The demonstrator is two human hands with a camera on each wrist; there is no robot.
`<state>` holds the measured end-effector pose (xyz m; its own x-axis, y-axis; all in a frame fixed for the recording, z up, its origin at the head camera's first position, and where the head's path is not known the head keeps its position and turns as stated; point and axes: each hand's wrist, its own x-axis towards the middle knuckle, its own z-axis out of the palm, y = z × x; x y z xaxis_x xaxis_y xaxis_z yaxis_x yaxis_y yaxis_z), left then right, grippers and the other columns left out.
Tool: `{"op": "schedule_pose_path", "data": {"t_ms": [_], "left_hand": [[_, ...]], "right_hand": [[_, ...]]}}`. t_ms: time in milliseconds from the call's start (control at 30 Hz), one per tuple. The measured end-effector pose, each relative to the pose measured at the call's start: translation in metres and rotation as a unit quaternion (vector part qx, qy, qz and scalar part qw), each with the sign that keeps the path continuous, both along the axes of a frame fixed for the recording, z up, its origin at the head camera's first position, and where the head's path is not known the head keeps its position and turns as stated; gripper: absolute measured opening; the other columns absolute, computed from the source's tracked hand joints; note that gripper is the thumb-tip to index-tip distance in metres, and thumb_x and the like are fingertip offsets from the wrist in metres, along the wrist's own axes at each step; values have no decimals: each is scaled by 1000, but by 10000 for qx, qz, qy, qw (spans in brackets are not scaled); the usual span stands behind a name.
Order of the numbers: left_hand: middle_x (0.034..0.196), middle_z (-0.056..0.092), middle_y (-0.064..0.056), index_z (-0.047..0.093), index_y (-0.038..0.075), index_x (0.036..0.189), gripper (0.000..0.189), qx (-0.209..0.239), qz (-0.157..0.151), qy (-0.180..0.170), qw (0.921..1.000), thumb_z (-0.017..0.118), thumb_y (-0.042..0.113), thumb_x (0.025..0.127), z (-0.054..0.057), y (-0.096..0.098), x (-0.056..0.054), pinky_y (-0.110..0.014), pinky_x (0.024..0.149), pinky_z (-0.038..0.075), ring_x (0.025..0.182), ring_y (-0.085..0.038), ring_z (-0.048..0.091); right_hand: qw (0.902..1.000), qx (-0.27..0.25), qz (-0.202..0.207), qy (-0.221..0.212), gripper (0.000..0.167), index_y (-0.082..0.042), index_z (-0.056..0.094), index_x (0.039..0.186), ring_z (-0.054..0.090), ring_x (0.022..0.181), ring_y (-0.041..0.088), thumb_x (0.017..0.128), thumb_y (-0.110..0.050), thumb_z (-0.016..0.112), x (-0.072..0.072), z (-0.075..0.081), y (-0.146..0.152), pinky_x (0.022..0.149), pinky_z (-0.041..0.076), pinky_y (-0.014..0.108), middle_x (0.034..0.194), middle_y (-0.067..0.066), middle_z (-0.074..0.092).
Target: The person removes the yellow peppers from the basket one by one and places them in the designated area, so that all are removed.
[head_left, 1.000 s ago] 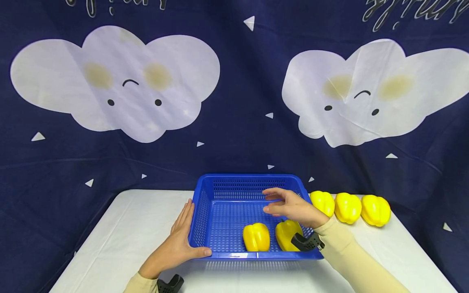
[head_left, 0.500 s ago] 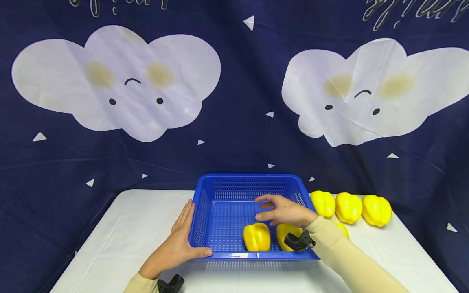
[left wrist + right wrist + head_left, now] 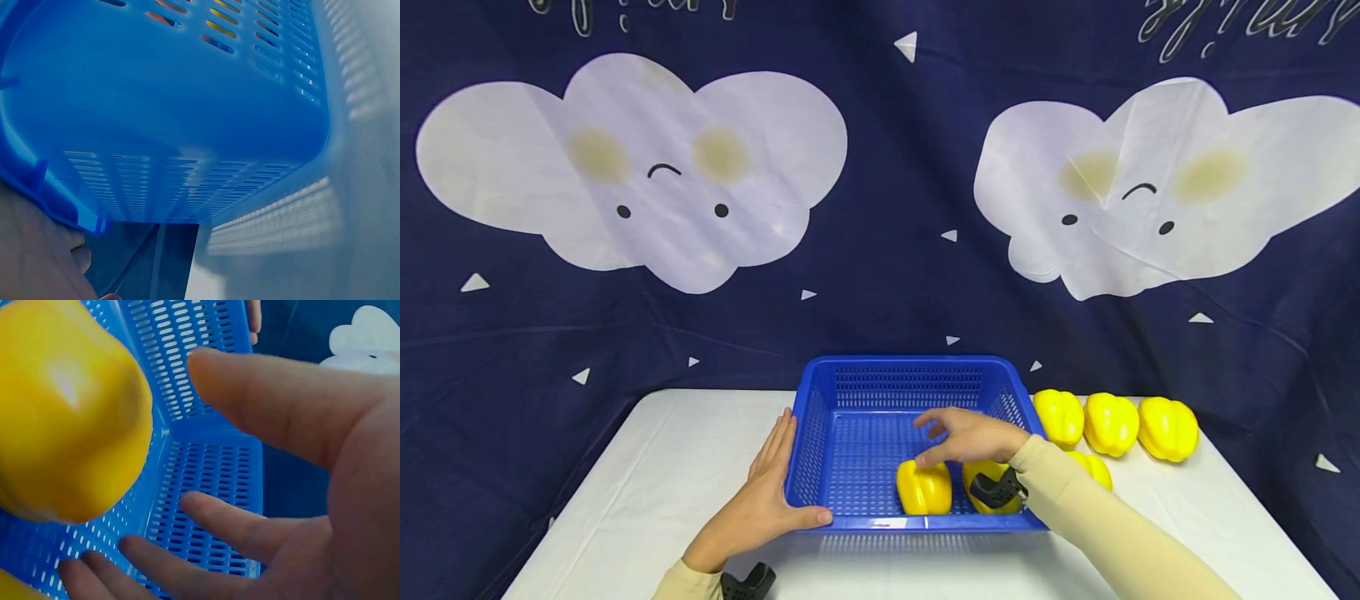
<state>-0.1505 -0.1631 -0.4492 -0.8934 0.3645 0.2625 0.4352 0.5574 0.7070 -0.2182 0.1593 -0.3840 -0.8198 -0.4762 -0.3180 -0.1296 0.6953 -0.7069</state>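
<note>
A blue perforated plastic basket (image 3: 891, 523) stands on the white table with two yellow bell peppers in its front right part. My right hand (image 3: 973, 437) is over the basket with fingers spread and nothing in its grasp. In the head view its thumb overlaps the top of the left pepper (image 3: 923, 490); the right wrist view shows a pepper (image 3: 69, 412) beside the spread fingers. The second pepper (image 3: 974, 482) is partly covered by the right wrist and its black camera. My left hand (image 3: 763, 492) rests along the basket's left side, fingers straight, thumb on the front rim.
Three more yellow bell peppers (image 3: 1111, 425) stand in a row on the table right of the basket. Another pepper (image 3: 1097, 471) in front of them is partly hidden by the right sleeve. A dark blue cloth (image 3: 895, 308) with clouds hangs behind the table.
My right hand has moved left and lower over the basket, toward the left pepper. The pepper behind the right sleeve has come partly into view. My left hand has stayed at the basket.
</note>
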Motion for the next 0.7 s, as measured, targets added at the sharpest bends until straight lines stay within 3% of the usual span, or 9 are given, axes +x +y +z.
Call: {"op": "schedule_pose_path", "data": {"t_ms": [167,333,700], "left_hand": [[165,-7,-25,2,-9,157,133,4,-3,-22,10000,85,52,73,-1,-1,-1,-76,109,6,150,-48,-4],[166,-7,-25,2,-9,157,134,-8,-3,5,10000,83,57,74,0,-1,-1,-76,108,7,151,-46,-5],[165,-6,-25,3,-9,157,134,-17,-10,46,10000,83,59,74,-1,0,-1,-76,109,6,151,-46,-5]], "right_hand": [[9975,502,501,-4,61,-8,58,136,60,119,32,84,-30,81,-4,1,-1,97,50,52,128,15,64],[9917,801,1008,-73,61,-8,59,135,61,117,27,83,-31,82,-9,3,-1,96,52,45,124,11,66],[9803,1426,1350,-185,64,-8,61,133,63,93,12,79,-31,86,-13,0,-11,79,55,27,115,4,67]]}}
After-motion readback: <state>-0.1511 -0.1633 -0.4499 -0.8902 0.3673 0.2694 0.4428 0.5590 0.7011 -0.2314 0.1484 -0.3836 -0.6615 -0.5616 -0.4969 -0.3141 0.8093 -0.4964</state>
